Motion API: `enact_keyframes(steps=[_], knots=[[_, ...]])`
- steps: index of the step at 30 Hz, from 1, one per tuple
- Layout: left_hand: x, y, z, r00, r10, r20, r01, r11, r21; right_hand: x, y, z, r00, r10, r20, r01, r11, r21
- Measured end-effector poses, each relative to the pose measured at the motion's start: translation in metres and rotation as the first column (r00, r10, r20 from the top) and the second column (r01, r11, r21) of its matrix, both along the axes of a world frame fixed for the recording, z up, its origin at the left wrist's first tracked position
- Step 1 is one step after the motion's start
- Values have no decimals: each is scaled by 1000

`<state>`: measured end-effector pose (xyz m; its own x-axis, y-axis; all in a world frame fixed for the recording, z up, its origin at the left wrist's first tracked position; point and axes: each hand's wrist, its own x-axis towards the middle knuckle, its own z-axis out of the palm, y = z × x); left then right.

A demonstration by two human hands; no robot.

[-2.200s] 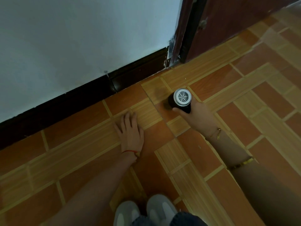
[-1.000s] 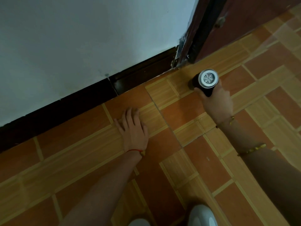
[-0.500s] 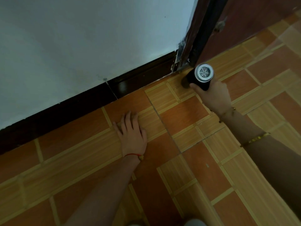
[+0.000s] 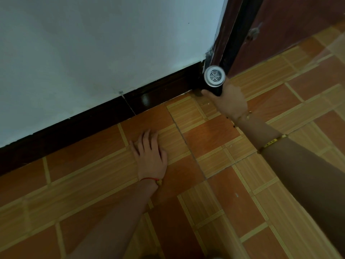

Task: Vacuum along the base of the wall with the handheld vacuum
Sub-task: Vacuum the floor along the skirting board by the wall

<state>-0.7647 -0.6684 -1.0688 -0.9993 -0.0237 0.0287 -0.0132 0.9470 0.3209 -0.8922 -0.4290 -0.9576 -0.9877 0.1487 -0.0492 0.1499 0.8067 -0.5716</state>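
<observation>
Orange and tan patterned floor tiles [image 4: 211, 135] fill the lower part of my head camera view, running up to a dark, glossy baseboard [image 4: 160, 90] that crosses the picture on a slant from lower left to upper right. Above the baseboard I see a pale, blue-white wall [image 4: 97, 49]. At the upper right the wall ends at a dark reddish door frame [image 4: 226, 34], with a reddish-brown door [image 4: 291, 28] just beyond it.

My right hand [image 4: 230, 100] reaches forward into that corner, fingers curled round the black body of the handheld vacuum [image 4: 214, 77]. Its round silver end cap with a slotted grille faces up toward the camera. Its nozzle end points down and away into the spot where baseboard, door frame and floor meet; the tip itself is hidden behind the body and the hand, so I cannot tell whether it touches the floor. A thin gold bracelet [image 4: 271, 142] circles my right forearm, and a finer chain sits at the wrist.

My left hand [image 4: 150, 155] lies flat, palm down, on the tiles near the baseboard but apart from it, fingers straight and close together, holding nothing. A red string bracelet [image 4: 150, 179] is tied at that wrist. Both forearms enter from the bottom edge.
</observation>
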Motion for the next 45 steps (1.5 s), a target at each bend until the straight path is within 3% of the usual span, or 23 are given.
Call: enact_keyframes(steps=[3,9,12,17,22,26,31,36,42,45], knots=[[0,0,0,1000,-3,-9,3,1000,-2,2,16,1,998,-68,9,68,997,37],[0,0,0,1000,3,-9,-3,1000,3,5,40,3,993,57,99,-60,998,17],[0,1,0,1000,2,-7,-2,1000,3,10,42,3,998,36,54,-41,995,93],[1,1,0,1000,1,-7,-1,1000,4,15,43,8,984,118,134,-117,993,-16],[1,1,0,1000,4,-11,-4,1000,-15,21,35,6,996,47,70,-54,994,98],[0,1,0,1000,1,-7,-1,1000,-7,23,28,8,974,177,139,-175,984,-30],[1,0,0,1000,-5,-7,5,1000,-9,19,28,2,998,21,60,-31,985,170],[1,1,0,1000,-1,-17,1,1000,-21,20,21,5,980,181,84,-181,983,-14],[0,0,-1,1000,-3,-17,2,1000,-3,5,7,-6,999,-33,-13,34,997,63],[0,0,-1,1000,0,-27,0,1000,8,7,-11,-6,995,93,-41,-91,995,35]])
